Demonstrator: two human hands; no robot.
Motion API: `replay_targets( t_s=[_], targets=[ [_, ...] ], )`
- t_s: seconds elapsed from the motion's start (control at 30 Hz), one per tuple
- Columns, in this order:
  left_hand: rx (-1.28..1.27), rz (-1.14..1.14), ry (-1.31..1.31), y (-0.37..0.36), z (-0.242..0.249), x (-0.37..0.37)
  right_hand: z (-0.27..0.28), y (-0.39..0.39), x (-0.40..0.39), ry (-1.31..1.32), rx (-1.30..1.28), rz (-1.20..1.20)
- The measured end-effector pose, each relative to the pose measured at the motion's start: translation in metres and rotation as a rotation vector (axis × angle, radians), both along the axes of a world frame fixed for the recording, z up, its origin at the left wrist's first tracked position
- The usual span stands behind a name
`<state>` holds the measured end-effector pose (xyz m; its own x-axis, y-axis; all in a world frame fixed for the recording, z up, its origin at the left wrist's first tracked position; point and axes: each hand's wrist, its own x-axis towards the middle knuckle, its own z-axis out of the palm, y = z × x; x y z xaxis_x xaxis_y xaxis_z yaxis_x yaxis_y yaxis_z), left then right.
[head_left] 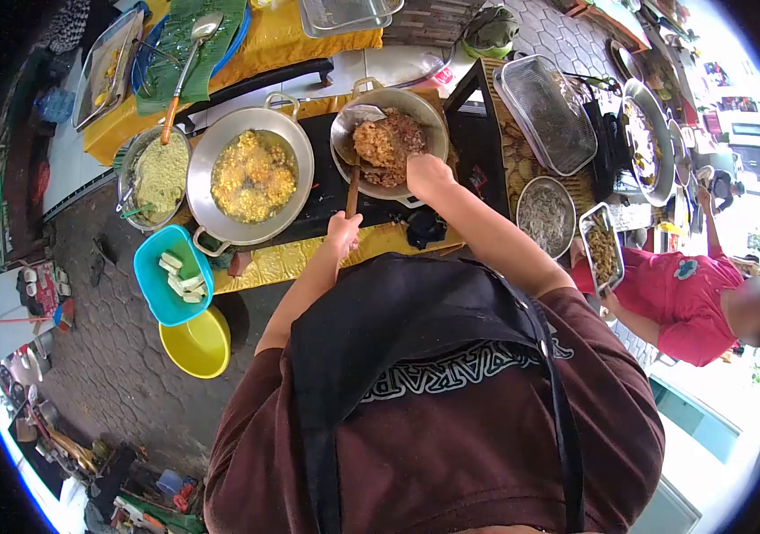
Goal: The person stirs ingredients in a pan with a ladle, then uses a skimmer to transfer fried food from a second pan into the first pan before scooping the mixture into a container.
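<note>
My left hand (343, 237) is closed round the wooden handle of a metal spatula (352, 191). The spatula's blade lies in a wok (438, 133) among reddish-brown crumbly food (389, 147). My right hand (429, 176) is over the right side of that wok, curled closed close to the food; what its fingers hold, if anything, is hidden. To the left, yellow pieces of food (254, 176) fry in bubbling oil in a second, larger wok (303, 165).
At the left stand a pot of pale green batter (159, 182), a turquoise basin (149, 289) with white pieces and a yellow basin (195, 356). A ladle (186, 76) lies on banana leaf. Rightward are a wire basket (549, 111), a bowl (545, 218) and a person in pink (665, 294) holding a tray (602, 249).
</note>
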<state>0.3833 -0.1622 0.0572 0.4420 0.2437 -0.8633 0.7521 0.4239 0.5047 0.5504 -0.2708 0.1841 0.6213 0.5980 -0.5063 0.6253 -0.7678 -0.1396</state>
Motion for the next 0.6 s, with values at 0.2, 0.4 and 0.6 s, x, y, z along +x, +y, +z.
replay_targets(
  t_s=[0.2,0.4,0.6],
  targets=[
    [-0.244,0.055,-0.083,0.010,-0.008,-0.007,0.014,-0.038,0.009,-0.145,-0.011,-0.017],
    [-0.246,0.015,-0.063,0.018,-0.001,-0.015,0.005,-0.077,0.048,-0.109,-0.017,-0.367],
    [-0.180,-0.007,-0.020,0.026,0.022,-0.020,-0.042,-0.113,0.065,-0.111,0.047,-0.439]
  ],
)
